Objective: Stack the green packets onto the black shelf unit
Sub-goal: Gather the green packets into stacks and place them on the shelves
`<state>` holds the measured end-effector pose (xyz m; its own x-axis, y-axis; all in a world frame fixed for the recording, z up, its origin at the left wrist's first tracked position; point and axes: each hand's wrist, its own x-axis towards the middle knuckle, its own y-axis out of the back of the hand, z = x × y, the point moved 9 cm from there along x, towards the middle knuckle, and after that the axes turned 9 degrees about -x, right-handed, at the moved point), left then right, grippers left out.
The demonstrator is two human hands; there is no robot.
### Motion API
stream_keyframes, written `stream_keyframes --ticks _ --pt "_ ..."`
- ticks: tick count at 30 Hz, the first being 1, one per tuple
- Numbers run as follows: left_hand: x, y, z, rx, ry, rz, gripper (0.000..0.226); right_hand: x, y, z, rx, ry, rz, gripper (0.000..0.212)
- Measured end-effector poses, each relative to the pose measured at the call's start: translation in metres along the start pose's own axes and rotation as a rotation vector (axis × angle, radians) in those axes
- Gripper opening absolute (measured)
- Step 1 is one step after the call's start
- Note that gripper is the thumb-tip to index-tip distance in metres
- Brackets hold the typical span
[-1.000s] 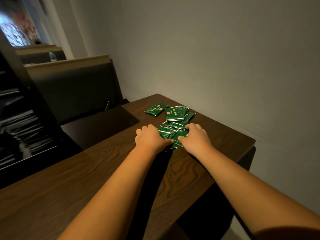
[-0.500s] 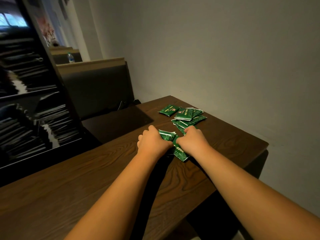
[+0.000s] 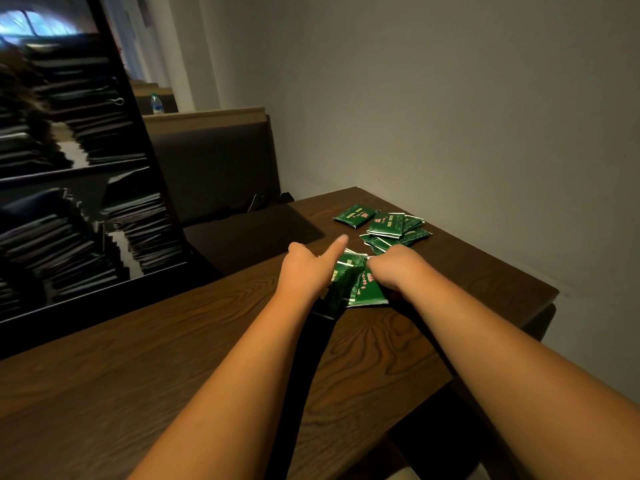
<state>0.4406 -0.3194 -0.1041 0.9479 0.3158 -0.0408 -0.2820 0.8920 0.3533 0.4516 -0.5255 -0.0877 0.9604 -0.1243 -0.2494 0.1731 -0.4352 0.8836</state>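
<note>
Head camera is showing the left hand (image 3: 308, 268) and right hand (image 3: 394, 268) gripping a bundle of green packets (image 3: 360, 289) between them at centre, low over the wooden table (image 3: 173, 358). The left index finger is sticking out straight and the right fingers are curling tight. Farther off at 1 o'clock, loose green packets (image 3: 391, 226) are lying on the tabletop, while the black shelf unit (image 3: 79, 168) is standing at 10 o'clock.

On my feed, the bare left forearm (image 3: 242, 358) enters at six o'clock and the bare right forearm (image 3: 502, 348) at four o'clock. The left hand (image 3: 308, 271) and right hand (image 3: 394, 268) are uncovered.
</note>
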Motion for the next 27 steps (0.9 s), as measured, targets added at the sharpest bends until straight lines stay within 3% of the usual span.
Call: stream_keyframes --ticks 4,7,9,11,14,16,20,21,24,27 --pt "0.01 0.002 -0.009 0.12 0.04 -0.02 0.047 0.006 0.0 -0.01 0.099 0.063 -0.023 0.028" --pt "0.006 -0.008 -0.007 0.326 -0.011 -0.081 0.051 0.002 -0.004 -0.014 0.095 0.042 -0.053 0.013" --pt "0.003 -0.015 -0.003 0.388 -0.042 -0.093 0.062 -0.002 -0.008 -0.02 0.158 0.056 -0.082 0.019" --pt "0.001 -0.017 -0.002 0.381 -0.045 -0.09 0.072 -0.005 -0.012 -0.022 0.23 0.059 -0.091 0.033" --pt "0.002 -0.014 -0.003 0.334 -0.064 -0.059 0.07 -0.003 -0.017 -0.02 0.313 0.019 -0.107 0.049" --pt "0.004 -0.011 -0.006 0.259 -0.083 -0.051 0.073 0.002 -0.02 -0.018 0.357 0.002 -0.114 0.049" --pt "0.009 -0.005 -0.013 0.18 -0.146 0.0 0.101 0.01 -0.026 -0.02 0.54 0.03 -0.129 0.055" --pt "0.011 -0.004 -0.015 0.133 -0.164 0.0 0.098 0.007 -0.027 -0.022 0.597 0.055 -0.136 0.06" --pt "-0.001 0.002 0.0 -0.111 -0.233 -0.047 0.059 0.004 -0.019 -0.034 0.751 0.189 -0.087 0.07" --pt "-0.004 0.005 0.015 -0.265 -0.328 -0.074 0.043 0.03 -0.028 -0.031 0.83 0.295 -0.051 0.075"
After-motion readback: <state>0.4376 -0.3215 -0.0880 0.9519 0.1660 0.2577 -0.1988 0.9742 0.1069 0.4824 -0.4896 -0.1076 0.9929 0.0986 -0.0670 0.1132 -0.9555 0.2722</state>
